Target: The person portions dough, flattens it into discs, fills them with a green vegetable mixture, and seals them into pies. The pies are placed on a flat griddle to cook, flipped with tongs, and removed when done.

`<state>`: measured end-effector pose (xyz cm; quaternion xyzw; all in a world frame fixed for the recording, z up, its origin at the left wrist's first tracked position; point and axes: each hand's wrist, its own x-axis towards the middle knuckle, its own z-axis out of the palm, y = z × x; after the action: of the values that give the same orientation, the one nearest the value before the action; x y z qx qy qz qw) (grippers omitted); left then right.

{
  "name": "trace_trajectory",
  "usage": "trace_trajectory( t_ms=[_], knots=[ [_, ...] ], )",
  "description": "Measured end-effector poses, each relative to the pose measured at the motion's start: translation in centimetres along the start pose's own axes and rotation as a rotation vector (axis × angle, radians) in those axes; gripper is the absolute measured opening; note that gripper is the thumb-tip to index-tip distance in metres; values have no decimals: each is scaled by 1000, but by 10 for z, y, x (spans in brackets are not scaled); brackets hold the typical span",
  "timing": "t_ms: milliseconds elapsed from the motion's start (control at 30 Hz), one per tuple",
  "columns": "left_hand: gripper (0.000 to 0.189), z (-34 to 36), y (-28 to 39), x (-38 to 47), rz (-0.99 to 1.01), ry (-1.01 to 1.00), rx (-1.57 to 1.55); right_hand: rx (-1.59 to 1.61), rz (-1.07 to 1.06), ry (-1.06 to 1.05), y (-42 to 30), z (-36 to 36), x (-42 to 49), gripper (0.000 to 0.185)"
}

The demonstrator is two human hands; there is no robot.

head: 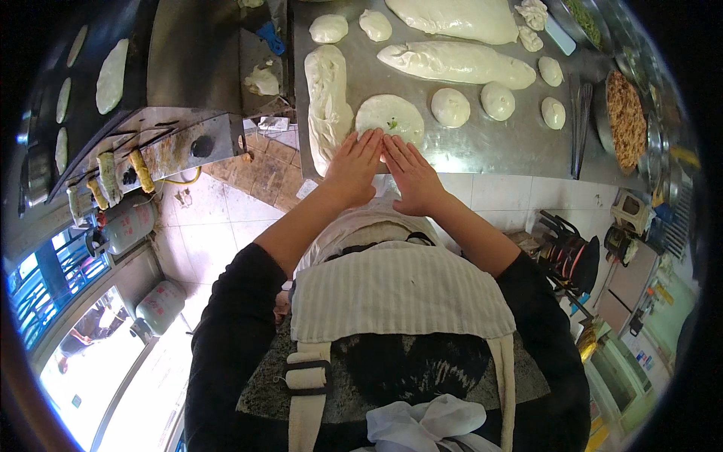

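A flattened round of dough with bits of green showing lies on the metal worktop. Both my hands rest flat on its near edge, fingertips close together: my left hand and my right hand. Neither one grips anything. Left of the round, and close against it, is a long strip of dough. To the right sit two smooth dough balls, one nearer and one farther off. Behind them stretches a long dough roll.
A bowl of brown filling and dark tongs or sticks are at the right. A griddle holding flat dough pieces stands left, gas cylinders below it. A larger dough slab lies at the back. A person is partly visible outside the doorway.
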<state>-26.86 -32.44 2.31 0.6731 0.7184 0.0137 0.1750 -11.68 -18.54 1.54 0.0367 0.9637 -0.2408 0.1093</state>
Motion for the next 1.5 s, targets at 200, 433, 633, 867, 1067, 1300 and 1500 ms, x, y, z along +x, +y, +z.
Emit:
trace_trajectory(
  t_ms=[200,433,633,867,1067,1300,1500],
  knots=[
    [84,-4,-17,19,-67,-75,-131,382,-32,304,17,-7,12,96],
    [84,-9,-37,35,-20,-127,-217,423,52,78,38,-3,31,91],
    [86,-9,-48,53,26,45,-78,207,6,180,51,-9,50,94],
    [89,-13,-45,21,37,-57,-70,85,53,91,52,-14,19,91],
    [91,-7,-21,-4,59,-26,-48,8,53,104,33,-7,-7,96],
    [46,-16,-34,18,-106,-59,-291,8,43,108,16,2,-14,93],
    [22,0,-73,89,-351,173,-369,148,-85,139,12,-9,-1,68]
  ],
)
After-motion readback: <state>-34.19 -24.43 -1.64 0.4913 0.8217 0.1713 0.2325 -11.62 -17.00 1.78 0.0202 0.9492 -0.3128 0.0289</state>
